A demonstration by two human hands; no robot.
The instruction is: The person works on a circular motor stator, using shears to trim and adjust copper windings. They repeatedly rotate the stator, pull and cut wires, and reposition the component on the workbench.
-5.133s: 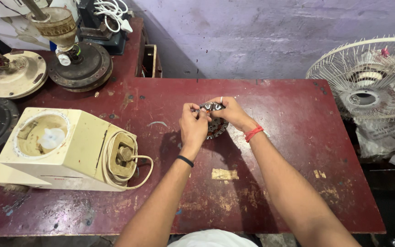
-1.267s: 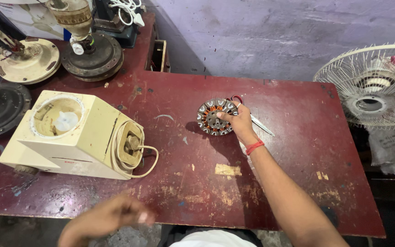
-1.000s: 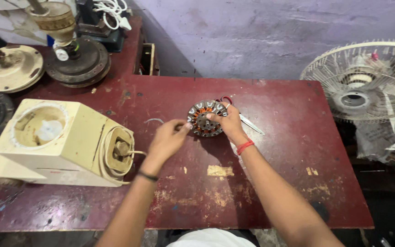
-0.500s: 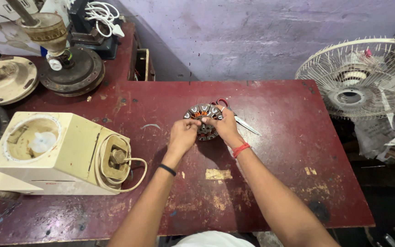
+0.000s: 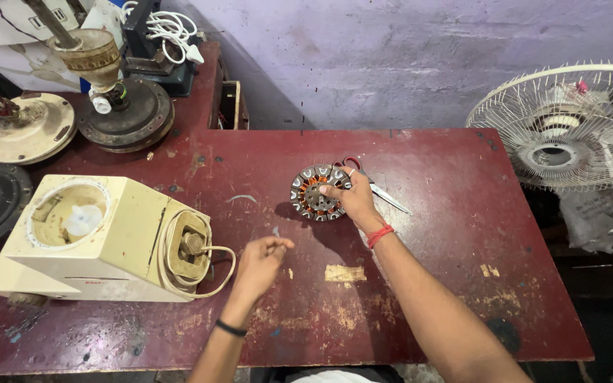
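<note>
Right hand (image 5: 352, 202) fingers gripping stator (image 5: 317, 193)

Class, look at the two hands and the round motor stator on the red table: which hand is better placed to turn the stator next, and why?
Probably the right hand: it already rests on the stator. The left hand hovers apart from it, over the bare red table.

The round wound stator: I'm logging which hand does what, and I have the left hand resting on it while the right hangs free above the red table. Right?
Not quite. The head view shows the right hand resting on the stator, while the left hand hangs free above the red table.
</note>
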